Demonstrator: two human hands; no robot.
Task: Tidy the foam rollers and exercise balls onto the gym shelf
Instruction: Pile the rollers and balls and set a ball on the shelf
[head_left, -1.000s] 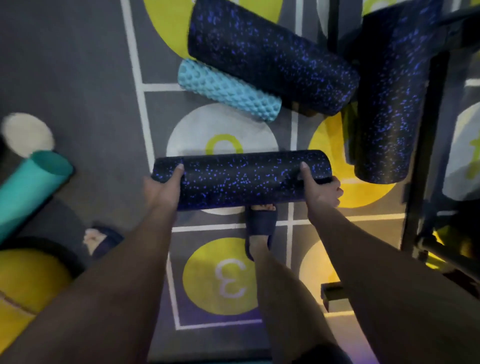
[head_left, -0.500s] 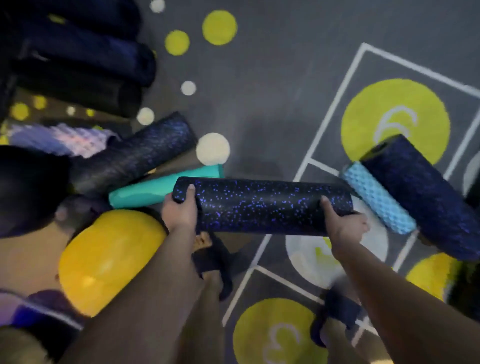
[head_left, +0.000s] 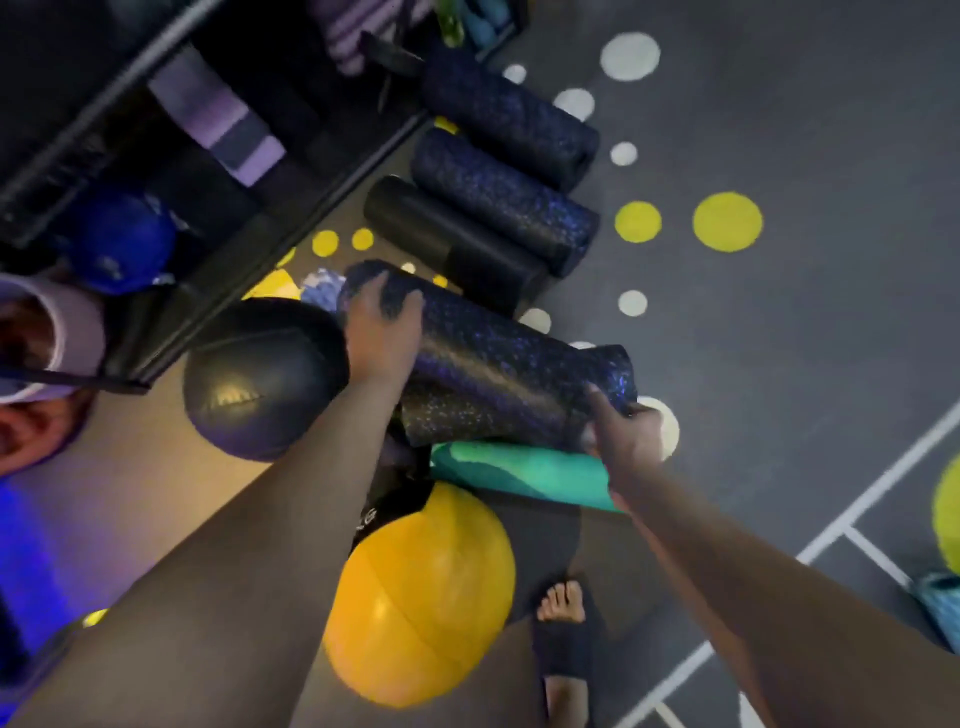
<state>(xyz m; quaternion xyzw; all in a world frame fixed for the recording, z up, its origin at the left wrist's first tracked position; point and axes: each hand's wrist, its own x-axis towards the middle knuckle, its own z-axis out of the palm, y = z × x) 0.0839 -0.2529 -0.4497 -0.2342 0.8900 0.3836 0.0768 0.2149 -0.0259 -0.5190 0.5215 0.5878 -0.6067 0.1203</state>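
Held roller (head_left: 488, 358): a black foam cylinder flecked with blue, its surface slightly glossy. Long axis runs from upper left to lower right across the view, the upper-left end toward the shelf (head_left: 218, 306). It is carried above the floor, over a second speckled roller (head_left: 467, 421) and a teal roller (head_left: 524, 473) lying below it.

Left hand (head_left: 382, 332): fingers curled over the upper-left end of the held roller, closed around its rim. Right hand (head_left: 626, 441): clasped on the lower-right end, thumb on top, fingers wrapped beneath.

Beyond the upper end, three rollers lie side by side on the floor against the shelf base, parallel to the held one: a plain black roller (head_left: 452, 244) nearest, then two speckled ones (head_left: 504, 200).

A dark ball (head_left: 260, 379) sits just left of the left hand, beside the shelf foot. A yellow ball (head_left: 421, 597) lies below the teal roller. A blue ball (head_left: 119, 244) rests inside the shelf. A foot in a sandal (head_left: 563, 634) stands to the right of the yellow ball.
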